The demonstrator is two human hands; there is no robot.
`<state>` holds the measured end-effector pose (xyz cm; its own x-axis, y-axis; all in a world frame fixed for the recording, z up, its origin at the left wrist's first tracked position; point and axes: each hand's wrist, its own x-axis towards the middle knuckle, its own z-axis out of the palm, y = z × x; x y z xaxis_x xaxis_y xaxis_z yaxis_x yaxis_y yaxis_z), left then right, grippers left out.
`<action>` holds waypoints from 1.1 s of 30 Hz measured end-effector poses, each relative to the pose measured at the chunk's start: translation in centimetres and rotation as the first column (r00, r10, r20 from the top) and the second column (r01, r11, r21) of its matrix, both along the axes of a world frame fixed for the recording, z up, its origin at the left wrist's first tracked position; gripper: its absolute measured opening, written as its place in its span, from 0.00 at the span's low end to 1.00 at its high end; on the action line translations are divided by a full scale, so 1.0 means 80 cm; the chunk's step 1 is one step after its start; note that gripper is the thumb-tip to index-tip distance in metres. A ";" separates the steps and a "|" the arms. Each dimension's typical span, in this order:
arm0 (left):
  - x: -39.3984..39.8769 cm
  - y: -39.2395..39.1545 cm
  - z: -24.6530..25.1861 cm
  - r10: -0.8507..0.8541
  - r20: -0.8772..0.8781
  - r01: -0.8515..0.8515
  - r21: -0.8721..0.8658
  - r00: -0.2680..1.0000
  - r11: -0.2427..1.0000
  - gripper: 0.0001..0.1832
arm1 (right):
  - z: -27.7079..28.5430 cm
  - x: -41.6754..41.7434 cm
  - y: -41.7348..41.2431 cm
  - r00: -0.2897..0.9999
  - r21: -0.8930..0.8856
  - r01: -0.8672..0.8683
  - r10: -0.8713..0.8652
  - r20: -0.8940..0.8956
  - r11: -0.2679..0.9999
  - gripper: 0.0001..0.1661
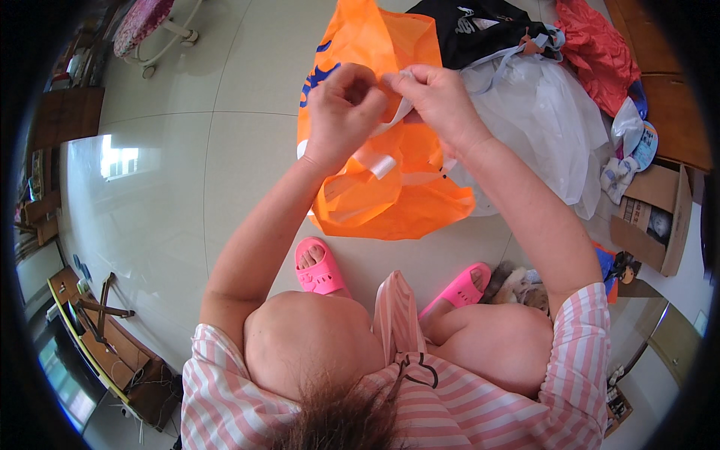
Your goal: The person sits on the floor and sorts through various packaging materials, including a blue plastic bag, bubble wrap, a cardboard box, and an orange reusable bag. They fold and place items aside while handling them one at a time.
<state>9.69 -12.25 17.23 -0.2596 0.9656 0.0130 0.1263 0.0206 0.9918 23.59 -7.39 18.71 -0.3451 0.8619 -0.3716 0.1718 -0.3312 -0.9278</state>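
An orange non-woven bag (382, 202) with blue lettering stands or lies loosely open on the tiled floor before my feet. Over it, my right hand (439, 101) pinches a white fabric strap (401, 114) between thumb and fingers. This strap runs down and left, passing behind my other hand. My left hand (344, 115) is beside it, fingers curled toward the thumb; whether anything thin is in that grip is hidden. Another pale strap piece (378, 164) lies across the bag's front, below my hands.
Right of the bag lie a translucent white plastic bag (534, 124), a black bag (478, 34) and a red plastic bag (596, 56). An opened cardboard box (652, 216) sits farther right. A wheeled stool (143, 28) is at upper left. My pink slippers (319, 270) flank the near floor.
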 end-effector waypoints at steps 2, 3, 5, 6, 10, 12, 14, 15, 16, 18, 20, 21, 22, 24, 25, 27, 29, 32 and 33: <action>-0.006 0.004 -0.004 0.089 0.197 -0.102 0.057 0.976 0.993 0.02 | -0.005 0.000 -0.002 1.000 -0.014 -0.005 0.005 0.008 1.000 0.17; -0.015 0.006 -0.006 0.054 0.389 -0.063 0.011 0.920 0.998 0.02 | -0.008 0.005 -0.002 0.999 -0.006 -0.018 0.018 0.027 1.000 0.16; -0.039 0.007 -0.010 0.017 0.716 0.041 -0.064 0.697 0.997 0.03 | -0.012 0.014 0.002 0.999 0.008 -0.032 0.032 0.042 0.999 0.15; -0.040 0.004 -0.008 0.088 0.730 0.025 -0.142 0.678 0.990 0.02 | -0.010 0.016 0.007 0.999 0.022 -0.032 0.031 0.039 0.999 0.15; -0.068 -0.026 -0.017 -0.095 0.749 0.281 -0.125 0.656 0.952 0.03 | -0.022 0.009 -0.005 0.987 0.464 0.042 -0.110 0.120 0.885 0.18; -0.075 -0.044 -0.008 -0.035 0.733 0.288 -0.223 0.679 0.932 0.05 | -0.020 0.006 -0.014 0.973 0.790 -0.029 -0.163 0.162 0.613 0.16; -0.070 -0.063 -0.006 0.074 0.713 0.222 -0.312 0.697 0.924 0.05 | 0.019 0.014 -0.023 0.967 0.960 -0.179 -0.143 0.212 0.217 0.14; -0.066 -0.069 -0.006 0.121 0.700 0.192 -0.352 0.704 0.916 0.05 | 0.032 0.017 -0.040 0.967 0.906 -0.239 -0.002 0.256 0.348 0.13; -0.064 -0.073 -0.011 0.144 0.768 0.198 -0.334 0.623 0.921 0.04 | 0.045 0.021 -0.062 0.949 0.828 -0.317 0.145 0.281 0.463 0.11; -0.062 -0.077 -0.008 0.186 0.756 0.142 -0.347 0.628 0.927 0.04 | 0.049 0.023 -0.088 0.879 0.584 -0.475 0.381 0.285 0.659 0.10; -0.052 -0.077 -0.003 0.227 0.738 0.069 -0.347 0.636 0.935 0.03 | 0.036 0.022 -0.105 0.804 0.233 -0.593 0.546 0.236 0.771 0.12; -0.044 -0.076 -0.001 0.254 0.725 0.017 -0.344 0.640 0.939 0.03 | 0.038 0.016 -0.109 0.846 0.159 -0.533 0.517 0.133 0.831 0.14; -0.035 -0.075 0.000 0.280 0.714 -0.034 -0.339 0.642 0.940 0.03 | 0.040 0.011 -0.113 0.881 0.075 -0.472 0.471 0.035 0.878 0.15; -0.010 -0.073 0.004 0.309 0.660 -0.124 -0.312 0.684 0.942 0.03 | 0.042 0.006 -0.111 0.920 -0.077 -0.390 0.384 -0.078 0.918 0.18; 0.002 -0.071 0.006 0.325 0.636 -0.170 -0.294 0.700 0.941 0.03 | 0.042 0.004 -0.101 0.929 -0.137 -0.369 0.359 -0.095 0.919 0.19; 0.015 -0.068 0.010 0.348 0.602 -0.199 -0.301 0.719 0.932 0.04 | 0.037 0.006 -0.090 0.948 -0.180 -0.317 0.305 -0.092 0.931 0.19; 0.021 -0.061 0.014 0.348 0.618 -0.186 -0.313 0.705 0.931 0.04 | 0.022 0.016 -0.088 0.966 -0.147 -0.256 0.251 -0.056 0.955 0.18; 0.019 -0.050 0.015 0.257 0.722 -0.111 -0.244 0.642 0.963 0.05 | 0.022 0.029 -0.079 0.981 -0.153 -0.191 0.183 -0.066 0.970 0.14; 0.014 -0.043 0.014 0.200 0.749 -0.073 -0.199 0.632 0.977 0.04 | 0.020 0.033 -0.074 0.985 -0.145 -0.162 0.150 -0.090 0.976 0.13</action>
